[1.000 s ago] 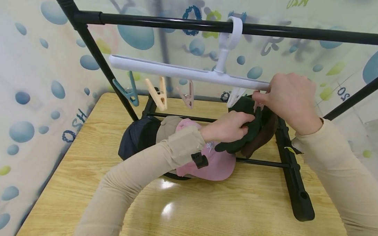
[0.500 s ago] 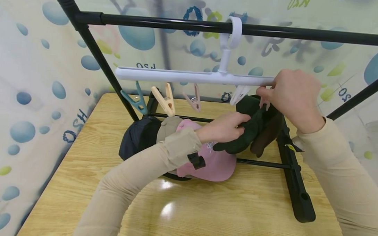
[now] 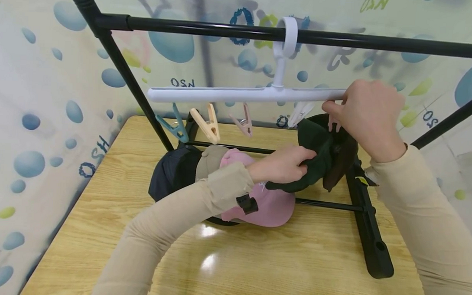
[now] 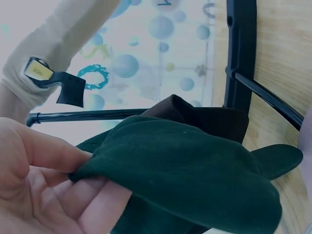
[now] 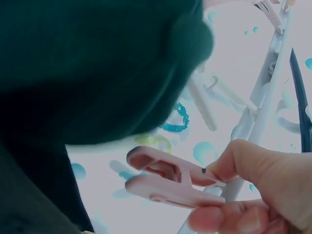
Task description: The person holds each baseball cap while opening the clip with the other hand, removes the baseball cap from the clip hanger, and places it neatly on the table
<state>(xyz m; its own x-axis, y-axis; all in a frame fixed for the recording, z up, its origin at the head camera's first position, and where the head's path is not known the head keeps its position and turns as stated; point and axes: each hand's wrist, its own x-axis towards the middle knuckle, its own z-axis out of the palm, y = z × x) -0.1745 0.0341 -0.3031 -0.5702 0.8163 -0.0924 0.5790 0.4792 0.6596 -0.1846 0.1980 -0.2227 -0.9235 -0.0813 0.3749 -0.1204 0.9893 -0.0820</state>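
Observation:
My left hand (image 3: pixel 284 164) pinches the edge of a dark green cap (image 4: pixel 185 165) between thumb and fingers, holding it above the table. Behind the green cap is a dark brown cap (image 4: pixel 214 119). At the right end of a white hanger (image 3: pixel 218 95), my right hand (image 3: pixel 371 115) squeezes a pale pink clothespin (image 5: pixel 165 180) between thumb and fingers. Its tips are spread, and in the right wrist view the green cap is close above them, with nothing seen between them. A pink cap (image 3: pixel 273 209) lies below my left hand, partly hidden by the forearm.
The hanger hooks over a black rail (image 3: pixel 209 29). A blue clothespin (image 3: pixel 176 128), a cream one (image 3: pixel 208 125), a mauve one (image 3: pixel 244 121) and a white one (image 3: pixel 299 113) hang along it. A beige cap (image 3: pixel 209 161) and a navy cap (image 3: pixel 172 171) lie on the wooden table (image 3: pixel 294 258).
The hanger bar has levelled out and shifted slightly right, its clothespins with it. The right hand has risen a little with the pink clothespin. The green and brown caps have moved slightly right.

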